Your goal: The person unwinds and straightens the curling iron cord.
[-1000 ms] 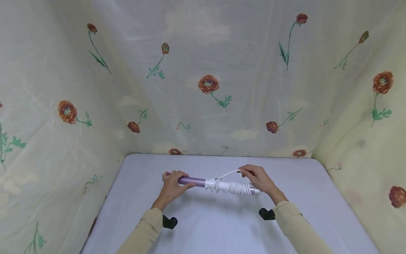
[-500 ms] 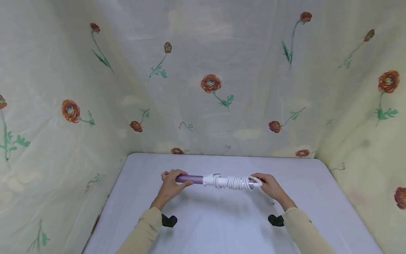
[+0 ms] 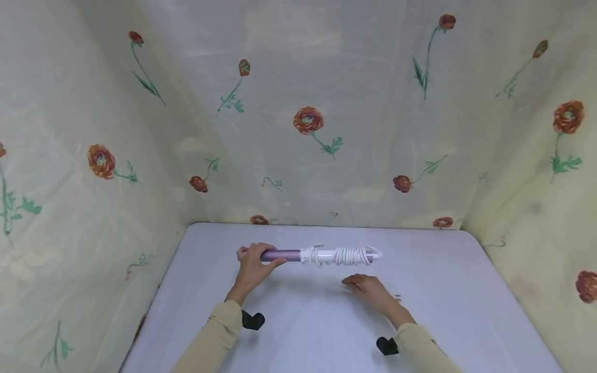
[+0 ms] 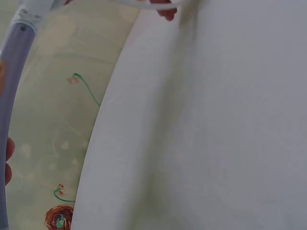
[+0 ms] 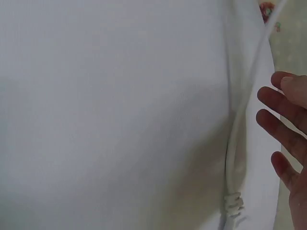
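The curling iron (image 3: pixel 317 255) is held level just above the far middle of the tabletop (image 3: pixel 326 331), its purple barrel to the left and its white handle wound with the cord (image 3: pixel 347 255) to the right. The cord's free end looks untucked, so the coils could slip loose if you tilt the iron. Your left hand (image 3: pixel 252 267) curls around the barrel. Your right hand (image 3: pixel 368 290) holds nothing, fingers relaxed and spread, low over the tabletop near the iron.
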The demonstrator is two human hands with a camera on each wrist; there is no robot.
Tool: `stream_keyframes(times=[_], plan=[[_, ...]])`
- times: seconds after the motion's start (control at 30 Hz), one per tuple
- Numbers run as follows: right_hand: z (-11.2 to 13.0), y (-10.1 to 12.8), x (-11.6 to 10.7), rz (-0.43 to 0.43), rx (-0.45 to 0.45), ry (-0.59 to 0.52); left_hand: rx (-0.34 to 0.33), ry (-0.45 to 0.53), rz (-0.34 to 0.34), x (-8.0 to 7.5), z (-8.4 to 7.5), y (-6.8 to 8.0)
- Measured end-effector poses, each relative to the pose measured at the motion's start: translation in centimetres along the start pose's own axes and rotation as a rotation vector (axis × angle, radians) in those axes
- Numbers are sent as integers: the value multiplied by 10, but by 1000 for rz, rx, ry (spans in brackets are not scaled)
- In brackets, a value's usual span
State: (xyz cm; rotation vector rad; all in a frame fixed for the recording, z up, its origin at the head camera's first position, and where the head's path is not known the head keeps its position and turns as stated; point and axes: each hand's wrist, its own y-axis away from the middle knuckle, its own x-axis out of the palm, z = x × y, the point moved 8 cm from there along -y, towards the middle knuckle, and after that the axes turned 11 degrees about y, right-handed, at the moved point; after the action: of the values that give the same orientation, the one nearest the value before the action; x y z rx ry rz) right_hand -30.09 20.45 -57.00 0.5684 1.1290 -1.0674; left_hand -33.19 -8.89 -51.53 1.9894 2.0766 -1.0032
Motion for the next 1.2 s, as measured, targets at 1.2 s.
stream_keyframes(times=[1.2], plan=[[98,-4,-51,-263,121,-334,66,-117,-94,-1,-12,-1]])
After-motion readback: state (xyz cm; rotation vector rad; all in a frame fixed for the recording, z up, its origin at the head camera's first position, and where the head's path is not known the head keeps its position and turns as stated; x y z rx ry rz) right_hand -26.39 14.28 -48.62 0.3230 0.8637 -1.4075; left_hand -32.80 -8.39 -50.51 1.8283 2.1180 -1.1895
